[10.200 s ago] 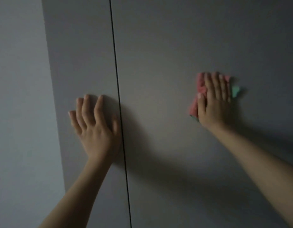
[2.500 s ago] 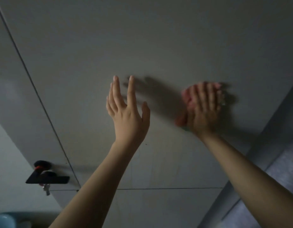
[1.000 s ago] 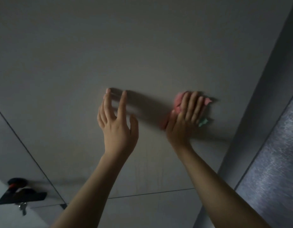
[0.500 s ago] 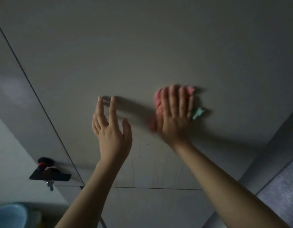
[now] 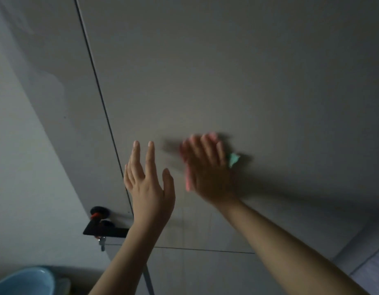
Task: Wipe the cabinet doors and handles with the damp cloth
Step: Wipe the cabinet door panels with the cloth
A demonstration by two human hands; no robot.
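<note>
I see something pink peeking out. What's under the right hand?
A pink cloth with a green corner, pressed flat against the cabinet door by the right hand. Its middle is hidden under the palm.

Both forearms are bare up to the frame edge — no sleeves cover them. The left hand (image 5: 149, 188) and the right hand (image 5: 209, 177) are bare too — the right one looks blurred.

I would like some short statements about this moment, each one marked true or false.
1. The right hand presses a pink cloth flat against the cabinet door. True.
2. The left hand holds the cloth. False: it is empty, with its fingers straight.
3. A black handle shows at lower left. True.
4. The cloth is on the handle. False: it is on the door panel, to the right of the seam.
5. A blue basin sits at bottom left. True.
</note>
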